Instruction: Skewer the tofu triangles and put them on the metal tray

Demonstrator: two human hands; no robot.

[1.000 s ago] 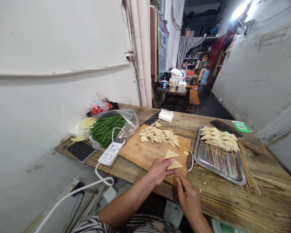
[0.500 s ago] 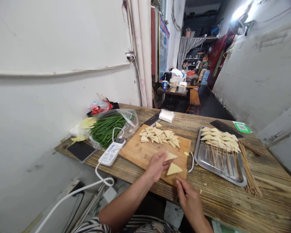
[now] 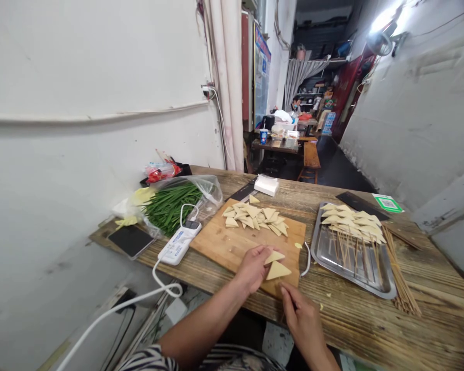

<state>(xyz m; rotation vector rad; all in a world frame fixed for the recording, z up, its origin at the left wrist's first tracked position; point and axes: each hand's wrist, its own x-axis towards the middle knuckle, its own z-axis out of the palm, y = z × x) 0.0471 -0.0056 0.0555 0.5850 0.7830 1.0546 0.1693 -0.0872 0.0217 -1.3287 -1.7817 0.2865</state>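
My left hand (image 3: pixel 253 265) is closed on a pale yellow tofu triangle (image 3: pixel 274 257), pinched between thumb and fingers above the cutting board (image 3: pixel 216 242). Just below it, a second tofu triangle (image 3: pixel 278 271) is stuck on a thin skewer. That skewer's lower end is in my right hand (image 3: pixel 299 309), whose thumb and fingers are pressed together near the board's front edge. The two triangles are very close; I cannot tell whether they touch. A pile of loose tofu triangles (image 3: pixel 255 215) lies on the far half of the board.
Right of the board, a metal tray (image 3: pixel 332 263) bears skewered triangles (image 3: pixel 350 221), with a bundle of bare skewers (image 3: pixel 402 278) beside it. On the left are a power strip (image 3: pixel 178 243), bagged green chives (image 3: pixel 172 206) and a dark tablet (image 3: pixel 130 240). A person sits far back.
My left hand has brought its tofu triangle slightly down, closer to the one on the skewer. My right hand has hardly moved. The view has shifted a little.
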